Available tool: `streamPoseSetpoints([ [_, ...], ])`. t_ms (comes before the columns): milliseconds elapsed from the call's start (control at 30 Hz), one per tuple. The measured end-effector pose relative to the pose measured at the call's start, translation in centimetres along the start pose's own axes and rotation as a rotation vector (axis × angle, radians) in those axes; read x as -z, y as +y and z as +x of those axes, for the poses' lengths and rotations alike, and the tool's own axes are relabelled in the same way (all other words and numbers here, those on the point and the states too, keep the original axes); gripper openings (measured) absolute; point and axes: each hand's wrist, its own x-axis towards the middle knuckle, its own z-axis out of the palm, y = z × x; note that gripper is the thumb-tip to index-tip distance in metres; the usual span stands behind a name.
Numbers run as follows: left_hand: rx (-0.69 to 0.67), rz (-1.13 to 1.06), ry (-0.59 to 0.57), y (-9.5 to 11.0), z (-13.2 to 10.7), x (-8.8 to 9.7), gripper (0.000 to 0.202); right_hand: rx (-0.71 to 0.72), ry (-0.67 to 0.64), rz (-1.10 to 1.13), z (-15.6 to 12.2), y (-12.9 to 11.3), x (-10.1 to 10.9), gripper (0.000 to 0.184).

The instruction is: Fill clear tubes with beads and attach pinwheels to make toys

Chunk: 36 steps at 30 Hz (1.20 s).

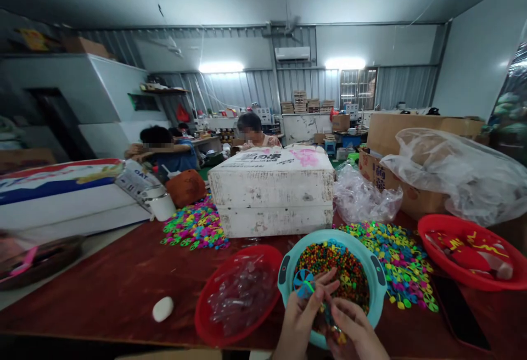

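Both hands work over a light-blue basin (375, 308) that holds many small red, orange, yellow and green beads (333, 256). My left hand (302, 313) pinches a small blue plastic spoked wheel (303, 280) with a bit of bright green at its hub, its other fingers stretched to the right. Close beside it, my right hand (356, 324) has thumb and fingers pressed together. Something small, partly see-through and blue-green, shows between the two hands, with yellow and orange bits below it; its kind is hard to make out.
Left of the basin, a red tray (206, 316) holds transparent plastic bags (242, 294). Piles of colourful plastic pieces (405, 264) flank a white carton (272, 195). A phone (461, 310), a red basin (436, 275) and a white oval object (163, 309) lie around. Other people sit beyond.
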Motion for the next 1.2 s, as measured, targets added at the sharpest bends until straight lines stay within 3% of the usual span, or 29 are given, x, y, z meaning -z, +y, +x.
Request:
streamPoseSetpoints([
  [100,-0.128,0.116,-0.041,0.8,-1.9,1.1,0.052,-0.153,-0.059,0.179,-2.0,-1.0,-1.0,0.069],
  [267,-0.184,0.181,-0.13,0.7,-3.2,3.0,0.047,-0.205,-0.188,0.281,-3.4,-0.9,-2.7,0.055],
  [400,-0.112,0.026,0.035,0.6,-3.4,4.1,0.05,-0.167,-0.239,0.023,-3.4,-1.5,-3.3,0.072],
  [500,-0.192,-0.115,0.228,0.6,-3.0,5.1,0.046,-0.088,-0.247,-0.268,-3.2,-2.5,-2.7,0.068],
  [567,-0.232,-0.154,0.292,0.6,-2.1,5.6,0.039,-0.092,-0.273,-0.367,-3.1,-3.1,-1.9,0.064],
  [667,-0.121,-0.2,0.224,0.4,-0.1,5.6,0.045,-0.114,-0.282,-0.425,-2.9,-4.1,-0.5,0.064],
  [733,-0.07,-0.226,0.134,0.3,1.4,5.1,0.047,-0.09,-0.211,-0.449,-2.9,-4.8,0.4,0.064],
  [800,-0.107,-0.24,0.085,0.5,2.3,4.6,0.045,-0.055,-0.108,-0.473,-3.1,-5.6,1.4,0.064],
  [867,-0.172,-0.234,0.115,0.9,2.4,5.1,0.043,-0.04,-0.023,-0.492,-3.4,-6.5,2.6,0.063],
  [967,-0.248,-0.16,0.282,1.7,0.6,8.9,0.046,-0.079,0.059,-0.485,-4.2,-7.6,4.9,0.062],
  [1033,-0.319,-0.072,0.467,1.9,-2.1,13.5,0.047,-0.094,0.107,-0.459,-4.6,-8.2,6.6,0.06],
  [1133,-0.396,0.068,0.854,0.7,-8.0,21.6,0.036,-0.034,0.162,-0.435,-5.1,-8.9,9.1,0.053],
  [1200,-0.256,0.18,1.092,-1.1,-12.5,26.2,0.03,0.035,0.196,-0.424,-5.0,-9.3,10.3,0.048],
])
